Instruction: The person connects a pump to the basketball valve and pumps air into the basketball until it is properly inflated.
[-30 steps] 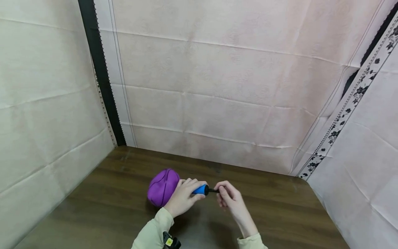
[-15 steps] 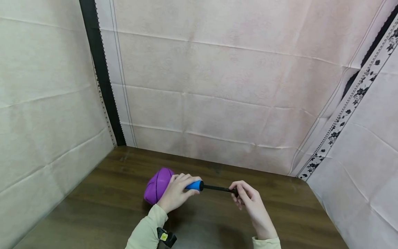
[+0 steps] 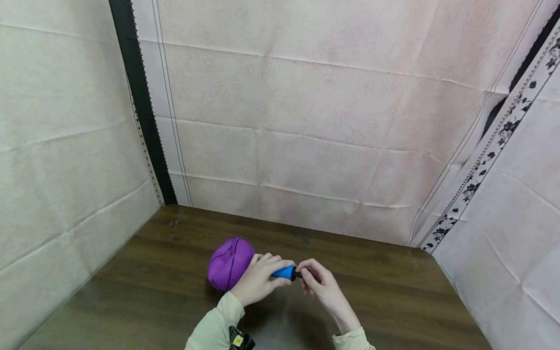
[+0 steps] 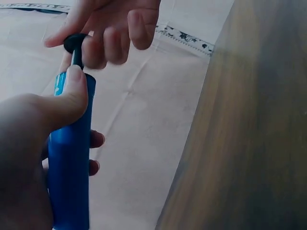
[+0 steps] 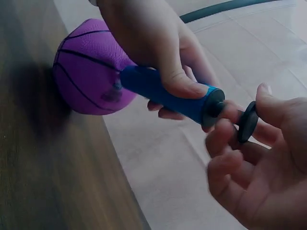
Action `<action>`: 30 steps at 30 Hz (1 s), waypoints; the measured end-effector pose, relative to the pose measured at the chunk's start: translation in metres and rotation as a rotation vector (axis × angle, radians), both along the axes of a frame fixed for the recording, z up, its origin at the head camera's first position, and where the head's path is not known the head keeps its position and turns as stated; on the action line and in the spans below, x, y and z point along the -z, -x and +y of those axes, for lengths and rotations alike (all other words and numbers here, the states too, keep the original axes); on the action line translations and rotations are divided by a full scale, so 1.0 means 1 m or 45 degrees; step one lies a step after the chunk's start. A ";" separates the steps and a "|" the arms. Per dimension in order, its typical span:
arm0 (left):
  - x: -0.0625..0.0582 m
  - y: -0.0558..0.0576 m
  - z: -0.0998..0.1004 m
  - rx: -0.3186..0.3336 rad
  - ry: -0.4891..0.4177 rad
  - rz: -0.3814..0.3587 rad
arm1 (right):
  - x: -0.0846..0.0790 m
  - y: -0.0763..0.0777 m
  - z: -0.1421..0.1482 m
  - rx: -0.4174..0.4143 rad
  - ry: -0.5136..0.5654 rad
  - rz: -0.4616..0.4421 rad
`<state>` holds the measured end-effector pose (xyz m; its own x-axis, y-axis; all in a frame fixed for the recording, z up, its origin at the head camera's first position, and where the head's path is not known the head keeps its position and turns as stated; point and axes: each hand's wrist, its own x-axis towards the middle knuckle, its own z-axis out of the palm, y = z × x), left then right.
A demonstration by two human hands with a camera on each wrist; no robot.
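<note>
Blue pump (image 5: 158,93) runs rightward from the purple ball (image 3: 229,265) over the table (image 3: 393,291), gripped by the left hand (image 3: 259,280), nearer the ball, while the right hand (image 3: 325,288) holds the black handle (image 5: 247,122) at its far end

Wood-grain tabletop (image 3: 131,291) occupies the lower frame in the head view, its far right corner rounded. Creased pale back cloth (image 3: 280,146) hangs behind it across the upper centre. Left cloth (image 3: 65,121) covers the left side; dark slanting strip (image 3: 140,97) shows between the two. Right cloth (image 3: 525,194) bears a black floral border (image 3: 490,155). Dull glare at lower centre
</note>
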<state>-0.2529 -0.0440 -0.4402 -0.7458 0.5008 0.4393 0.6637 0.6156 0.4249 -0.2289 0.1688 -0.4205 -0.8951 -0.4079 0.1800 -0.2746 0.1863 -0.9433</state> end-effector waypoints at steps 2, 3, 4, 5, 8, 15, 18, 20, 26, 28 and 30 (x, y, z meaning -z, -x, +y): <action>-0.001 0.002 -0.003 0.011 -0.033 -0.002 | -0.005 -0.001 0.001 0.043 0.010 -0.035; -0.003 0.003 -0.005 0.014 -0.047 -0.007 | -0.007 -0.002 0.003 0.065 0.025 -0.053; -0.004 0.004 -0.007 0.018 -0.064 -0.016 | -0.010 -0.003 0.005 0.081 0.048 -0.064; -0.005 0.005 -0.009 0.020 -0.082 -0.024 | -0.013 -0.005 0.009 0.094 0.074 -0.072; -0.006 0.007 -0.016 -0.012 -0.123 -0.023 | -0.019 -0.011 0.022 0.122 0.188 -0.041; -0.004 0.005 -0.014 -0.048 -0.095 -0.005 | -0.009 -0.009 0.026 -0.050 0.361 -0.016; -0.001 0.003 -0.007 -0.016 -0.066 -0.007 | 0.001 -0.003 0.013 -0.161 0.347 -0.076; 0.000 0.002 -0.004 0.010 -0.061 -0.007 | 0.006 -0.001 0.006 -0.183 0.317 -0.104; -0.005 0.002 -0.008 0.061 -0.094 -0.068 | 0.000 -0.004 0.008 -0.096 0.212 -0.157; -0.007 0.004 -0.013 0.060 -0.102 -0.078 | -0.006 -0.006 0.014 -0.090 0.211 -0.142; -0.008 0.006 -0.018 0.043 -0.102 -0.065 | -0.012 -0.009 0.021 -0.097 0.243 -0.083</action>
<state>-0.2585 -0.0615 -0.4326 -0.7517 0.4908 0.4405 0.6595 0.5560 0.5058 -0.2197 0.1894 -0.4081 -0.8754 -0.4386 0.2034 -0.2185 -0.0163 -0.9757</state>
